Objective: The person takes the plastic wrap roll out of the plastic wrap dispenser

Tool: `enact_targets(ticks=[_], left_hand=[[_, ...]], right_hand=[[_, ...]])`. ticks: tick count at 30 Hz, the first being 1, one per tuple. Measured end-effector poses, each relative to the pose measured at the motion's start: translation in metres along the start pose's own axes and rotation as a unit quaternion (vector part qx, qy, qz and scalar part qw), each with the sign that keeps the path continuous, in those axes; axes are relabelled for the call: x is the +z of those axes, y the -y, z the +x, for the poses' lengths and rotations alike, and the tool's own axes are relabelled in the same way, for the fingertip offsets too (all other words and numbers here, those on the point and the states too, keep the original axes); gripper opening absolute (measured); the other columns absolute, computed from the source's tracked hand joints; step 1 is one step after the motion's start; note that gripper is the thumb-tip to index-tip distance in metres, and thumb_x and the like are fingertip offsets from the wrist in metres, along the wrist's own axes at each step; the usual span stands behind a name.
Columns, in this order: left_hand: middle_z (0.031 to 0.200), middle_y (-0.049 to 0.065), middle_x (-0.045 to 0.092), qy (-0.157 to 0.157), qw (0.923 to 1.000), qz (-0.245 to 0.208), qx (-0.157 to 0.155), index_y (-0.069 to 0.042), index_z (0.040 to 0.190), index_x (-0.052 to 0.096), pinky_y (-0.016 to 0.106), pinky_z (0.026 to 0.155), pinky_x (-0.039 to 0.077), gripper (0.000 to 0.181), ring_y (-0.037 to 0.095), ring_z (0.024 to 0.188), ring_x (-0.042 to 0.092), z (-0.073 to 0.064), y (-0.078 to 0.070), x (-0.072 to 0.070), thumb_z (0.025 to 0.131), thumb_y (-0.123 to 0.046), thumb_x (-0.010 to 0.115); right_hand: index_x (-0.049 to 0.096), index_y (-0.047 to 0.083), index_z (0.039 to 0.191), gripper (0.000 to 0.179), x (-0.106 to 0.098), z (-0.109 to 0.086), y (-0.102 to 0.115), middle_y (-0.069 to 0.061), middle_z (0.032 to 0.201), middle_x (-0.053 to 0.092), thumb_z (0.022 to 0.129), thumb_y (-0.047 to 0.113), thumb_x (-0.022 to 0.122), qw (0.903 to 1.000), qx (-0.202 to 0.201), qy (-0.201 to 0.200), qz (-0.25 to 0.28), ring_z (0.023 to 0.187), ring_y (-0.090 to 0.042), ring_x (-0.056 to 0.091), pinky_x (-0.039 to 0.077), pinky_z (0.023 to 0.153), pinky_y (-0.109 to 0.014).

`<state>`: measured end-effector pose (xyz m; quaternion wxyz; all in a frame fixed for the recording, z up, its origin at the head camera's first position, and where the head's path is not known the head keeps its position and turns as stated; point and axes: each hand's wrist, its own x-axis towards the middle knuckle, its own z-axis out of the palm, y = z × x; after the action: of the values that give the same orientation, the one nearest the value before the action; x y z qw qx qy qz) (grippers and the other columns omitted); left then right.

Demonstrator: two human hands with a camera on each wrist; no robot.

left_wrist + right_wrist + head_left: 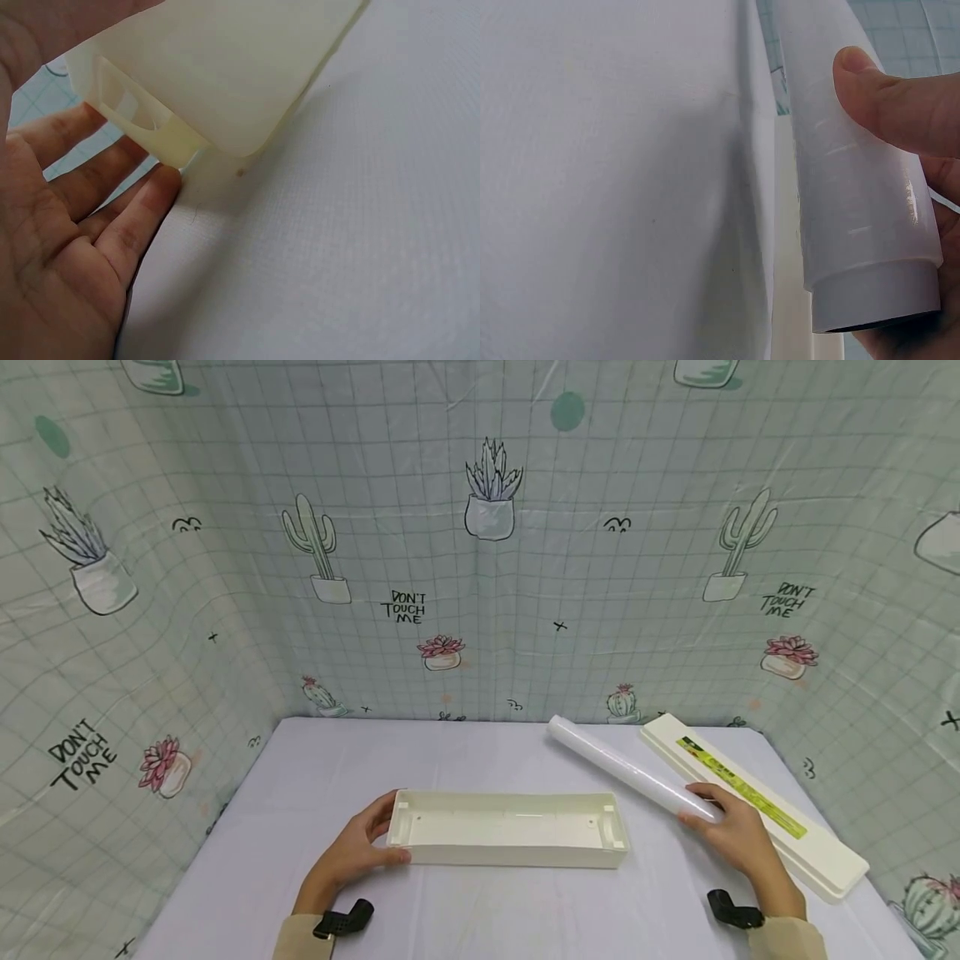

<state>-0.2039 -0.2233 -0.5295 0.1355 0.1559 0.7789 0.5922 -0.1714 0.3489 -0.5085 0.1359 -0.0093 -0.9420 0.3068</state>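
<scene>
A long, shallow cream plastic box (510,857) without a cover lies crosswise on the white table, its open side up. My left hand (352,853) grips its left end, thumb at the front corner and fingers behind. Close up in the left wrist view, the fingers curve beneath the end of the box (225,67). To the right, my right hand (731,833) holds the near end of a roll of clear plastic film (622,764), slanting away to the back left. The right wrist view shows my thumb across the film roll (866,202), whose bare core end protrudes.
A long cream lid (832,862) with a yellow-green label (742,787) lies slanted at the table's right edge, beside my right hand. A patterned cloth (480,568) hangs behind and along both sides of the white tabletop (480,914).
</scene>
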Motion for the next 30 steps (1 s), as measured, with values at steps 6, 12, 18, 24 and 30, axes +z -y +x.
enact_targets(ticks=[6,12,18,24,30], left_hand=[[0.156,0.022,0.046,-0.001,1.0,-0.001,0.002,-0.005,0.161,0.031,0.018,0.102,0.044,0.103,0.041,0.141,0.049,-0.0011,0.0021,-0.001,0.077,-0.015,0.09],[0.155,0.022,0.046,0.006,0.9999,-0.004,0.012,-0.006,0.161,0.031,0.017,0.102,0.045,0.101,0.041,0.139,0.05,0.0003,0.0035,-0.0019,0.079,-0.015,0.089],[0.155,0.022,0.046,0.004,0.9998,-0.002,0.018,-0.005,0.161,0.031,0.027,0.108,0.044,0.1,0.042,0.14,0.049,0.0,0.0056,-0.0026,0.079,-0.014,0.089],[0.156,0.021,0.045,0.0,0.9998,-0.002,0.021,-0.006,0.161,0.031,0.057,0.113,0.038,0.1,0.043,0.14,0.049,0.0,0.0049,-0.0005,0.079,-0.013,0.089],[0.157,0.021,0.045,-0.003,0.9998,-0.002,0.02,-0.007,0.161,0.032,0.056,0.114,0.038,0.1,0.042,0.141,0.048,-0.0011,0.0061,0.0008,0.079,-0.013,0.089]], right_hand=[[0.066,0.003,0.129,0.053,0.0021,-0.0008,0.0027,-0.028,0.13,0.065,0.085,0.026,0.085,0.9994,0.024,0.024,0.007,0.116,-0.044,0.06,0.045,0.087,-0.045],[0.067,0.003,0.128,0.052,0.0025,-0.0012,0.0004,-0.027,0.128,0.067,0.084,0.024,0.086,0.9998,0.016,0.009,0.002,0.116,-0.044,0.061,0.044,0.087,-0.042],[0.068,0.003,0.127,0.052,0.0045,-0.0011,0.0001,-0.027,0.128,0.067,0.084,0.026,0.086,0.9999,0.013,0.01,-0.001,0.115,-0.043,0.061,0.044,0.086,-0.04],[0.066,0.002,0.129,0.054,0.0058,-0.0017,-0.0028,-0.029,0.131,0.064,0.085,0.026,0.085,0.9996,0.019,0.02,0.001,0.118,-0.048,0.059,0.045,0.091,-0.055],[0.066,0.001,0.128,0.053,0.0079,-0.003,-0.0068,-0.03,0.13,0.064,0.085,0.023,0.085,0.9998,0.014,0.016,0.002,0.12,-0.05,0.058,0.045,0.093,-0.059]])
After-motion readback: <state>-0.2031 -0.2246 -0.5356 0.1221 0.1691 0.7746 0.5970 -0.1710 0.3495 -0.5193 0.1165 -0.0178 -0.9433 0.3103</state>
